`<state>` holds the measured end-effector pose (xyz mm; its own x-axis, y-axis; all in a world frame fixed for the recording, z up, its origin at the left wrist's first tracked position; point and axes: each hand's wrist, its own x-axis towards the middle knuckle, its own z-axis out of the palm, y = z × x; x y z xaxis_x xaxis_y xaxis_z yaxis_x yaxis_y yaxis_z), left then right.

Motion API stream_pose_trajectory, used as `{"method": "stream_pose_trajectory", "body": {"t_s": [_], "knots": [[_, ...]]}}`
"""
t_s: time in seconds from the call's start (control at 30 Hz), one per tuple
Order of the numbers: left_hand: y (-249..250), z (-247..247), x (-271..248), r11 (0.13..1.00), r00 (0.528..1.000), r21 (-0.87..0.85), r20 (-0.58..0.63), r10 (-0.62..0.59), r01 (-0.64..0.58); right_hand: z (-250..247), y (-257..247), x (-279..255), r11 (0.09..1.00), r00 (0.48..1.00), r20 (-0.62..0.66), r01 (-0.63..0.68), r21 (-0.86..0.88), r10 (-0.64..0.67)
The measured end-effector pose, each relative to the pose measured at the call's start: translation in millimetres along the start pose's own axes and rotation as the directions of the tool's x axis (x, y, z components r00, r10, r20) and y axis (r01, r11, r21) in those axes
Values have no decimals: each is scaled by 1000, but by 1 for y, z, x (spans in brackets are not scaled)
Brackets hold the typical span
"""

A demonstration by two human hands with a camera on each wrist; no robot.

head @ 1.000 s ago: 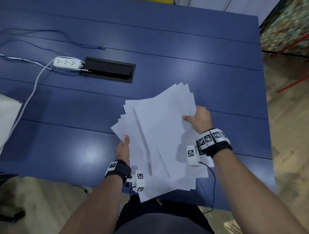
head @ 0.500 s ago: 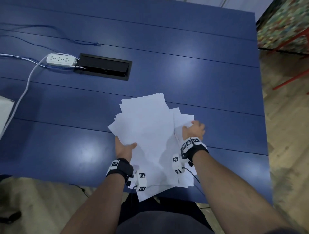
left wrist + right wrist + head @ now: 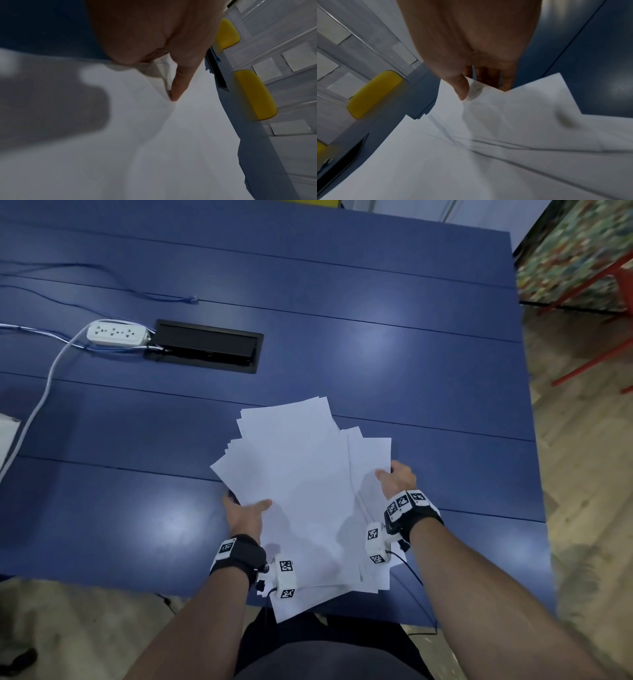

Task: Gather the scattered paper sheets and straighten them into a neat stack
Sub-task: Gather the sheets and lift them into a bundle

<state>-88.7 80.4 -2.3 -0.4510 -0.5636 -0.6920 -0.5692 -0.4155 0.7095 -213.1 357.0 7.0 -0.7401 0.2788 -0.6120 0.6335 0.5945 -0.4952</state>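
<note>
Change: your fanned paper sheets [image 3: 308, 501] have closed into one rough pile since a second ago.
Grip: left hand [image 3: 245, 517] and right hand [image 3: 399, 479] both pinch its edges.
Place: near table [image 3: 376, 337] edge, corners uneven, squaring remains.

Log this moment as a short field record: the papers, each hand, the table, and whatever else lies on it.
papers: white paper sheets, fanned and uneven, near end overhanging the table's front edge
left hand: left hand grips the pile's left edge, thumb on top
right hand: right hand grips the right edge, thumb on top
table: blue table
other items: white power strip beside a black cable hatch
stack state: not yet squared
</note>
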Motion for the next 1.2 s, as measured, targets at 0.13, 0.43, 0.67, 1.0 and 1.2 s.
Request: {"method": "stream_pose_trajectory", "body": {"t_s": [0.13, 0.43, 0.67, 1.0, 1.2], "knots": [[4, -2, -4, 992, 988, -31, 95, -122, 126, 6, -3, -2, 989, 1000, 22, 21, -146, -18], [-2, 1, 2, 957, 942, -23, 188, -279, 288, 22, -8, -15, 961, 990, -3, 135, -242, -140], [4, -2, 0, 941, 919, 19, 211, -334, 338, 10, -10, -8, 950, 998, -28, -66, -304, 60], [5, 1, 2, 921, 889, 12, 256, -379, 389, 10, -16, -9, 980, 995, -3, -96, -172, 97], [3, 9, 5, 941, 924, 142, 190, -331, 307, 14, -14, -6, 925, 999, -6, -40, -378, 41]]}}
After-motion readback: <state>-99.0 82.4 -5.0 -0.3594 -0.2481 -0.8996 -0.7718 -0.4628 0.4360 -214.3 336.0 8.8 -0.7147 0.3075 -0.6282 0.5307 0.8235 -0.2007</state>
